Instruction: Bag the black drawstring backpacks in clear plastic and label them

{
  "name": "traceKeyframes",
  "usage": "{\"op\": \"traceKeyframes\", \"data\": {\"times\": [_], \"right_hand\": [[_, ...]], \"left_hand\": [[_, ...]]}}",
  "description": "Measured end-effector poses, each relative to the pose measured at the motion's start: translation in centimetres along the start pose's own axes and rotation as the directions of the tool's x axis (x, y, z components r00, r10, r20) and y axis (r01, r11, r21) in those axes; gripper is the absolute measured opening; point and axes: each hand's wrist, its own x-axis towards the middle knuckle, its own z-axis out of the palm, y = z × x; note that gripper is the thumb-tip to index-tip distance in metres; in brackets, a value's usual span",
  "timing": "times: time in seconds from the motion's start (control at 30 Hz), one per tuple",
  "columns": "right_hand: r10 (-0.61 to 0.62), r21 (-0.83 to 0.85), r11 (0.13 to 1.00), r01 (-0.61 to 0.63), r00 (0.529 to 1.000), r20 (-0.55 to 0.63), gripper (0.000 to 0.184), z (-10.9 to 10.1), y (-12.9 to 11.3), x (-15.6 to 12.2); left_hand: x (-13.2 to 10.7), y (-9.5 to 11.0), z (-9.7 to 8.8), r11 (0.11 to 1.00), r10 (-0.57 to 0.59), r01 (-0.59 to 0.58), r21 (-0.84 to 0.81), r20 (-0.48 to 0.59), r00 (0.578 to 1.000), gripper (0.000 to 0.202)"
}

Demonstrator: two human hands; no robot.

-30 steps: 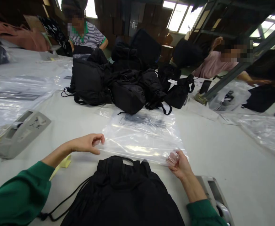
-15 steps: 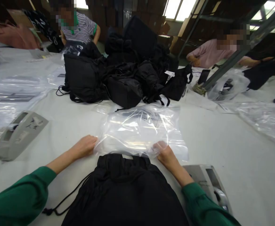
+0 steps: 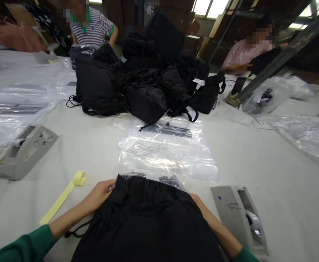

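Our left hand (image 3: 102, 193) has its fingers curled around the upper left edge of a black bag (image 3: 148, 222), seemingly gripping the fabric, though some fingertips are hidden. Our right hand (image 3: 197, 199) reaches behind the bag's upper right side; its fingers are out of sight, so we cannot tell whether they grasp anything. The bag lies near us, at the centre, its gathered top pointing away. Just beyond that top, clear plastic film (image 3: 154, 154) lies flat, and dark pieces show at its near edge; we cannot tell whether they are under the film or inside it.

We judge the step in hand to be bringing the bag's top to the near edge of the plastic. The next move, we think, calls for both sides of the bag to be held level and the film's edge to be kept from folding under.

To the left, a yellow strip (image 3: 62, 200) and a grey dispenser (image 3: 36, 149) rest on the pale table (image 3: 238, 156); to the right sits a second dispenser (image 3: 229, 211). At the far side, black bags (image 3: 99, 85) are heaped, with a person in a striped shirt (image 3: 95, 29) behind them.
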Motion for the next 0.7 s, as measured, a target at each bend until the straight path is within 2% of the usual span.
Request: {"op": "traceKeyframes", "data": {"times": [0.1, 0.17, 0.2, 0.23, 0.3, 0.37, 0.4, 0.47, 0.57, 0.63, 0.7], "right_hand": [[0.184, 0.203, 0.963, -0.179, 0.983, -0.008, 0.042, -0.5, -0.5, -1.0], [0.297, 0.223, 0.935, -0.274, 0.952, -0.071, 0.052, -1.2, -0.1, -1.9], [0.322, 0.187, 0.936, -0.298, 0.94, -0.113, 0.055, -1.4, 0.2, -2.4], [0.317, 0.118, 0.947, -0.3, 0.934, -0.168, 0.056, -1.7, 0.5, -2.9], [0.227, -0.06, 0.963, -0.262, 0.914, -0.336, 0.053, -1.7, 0.8, -3.9], [0.103, -0.187, 0.955, -0.229, 0.851, -0.514, 0.045, -1.2, 0.8, -4.5], [0.066, -0.214, 0.95, -0.23, 0.813, -0.579, 0.042, -0.8, 0.7, -4.7], [0.054, -0.22, 0.941, -0.255, 0.759, -0.649, 0.042, 0.1, 0.2, -4.5], [0.071, -0.249, 0.915, -0.317, 0.734, -0.676, 0.043, 1.0, -0.7, -3.5], [0.045, -0.297, 0.899, -0.322, 0.743, -0.668, 0.041, 0.8, -1.0, -2.9], [-0.001, -0.354, 0.894, -0.274, 0.789, -0.615, 0.038, 0.3, -0.6, -2.9]], "left_hand": [[-1.4, 0.2, 0.5, 0.944, -0.178, 0.207, -0.258, 0.132, 0.975, 0.043], [-2.2, -0.1, 0.6, 0.905, -0.239, 0.293, -0.307, 0.202, 0.95, 0.049], [-2.5, -0.3, 0.6, 0.908, -0.257, 0.303, -0.29, 0.188, 0.948, 0.051], [-2.7, -0.5, 0.6, 0.926, -0.265, 0.288, -0.243, 0.122, 0.956, 0.052], [-3.0, -0.8, 0.6, 0.973, -0.226, 0.217, -0.079, -0.13, 0.966, 0.051], [-3.0, -0.9, 0.6, 0.984, -0.105, 0.15, 0.092, -0.376, 0.921, 0.045], [-2.9, -0.8, 0.5, 0.981, -0.043, 0.122, 0.148, -0.451, 0.891, 0.04], [-2.4, -0.3, 0.4, 0.975, 0.056, 0.059, 0.213, -0.499, 0.865, 0.03], [-1.0, 0.9, 0.3, 0.96, 0.126, -0.004, 0.279, -0.423, 0.897, 0.03], [0.0, 1.5, 0.3, 0.961, 0.085, 0.029, 0.276, -0.393, 0.915, 0.029], [0.3, 1.6, 0.3, 0.965, 0.047, 0.071, 0.251, -0.435, 0.899, 0.028]]}}
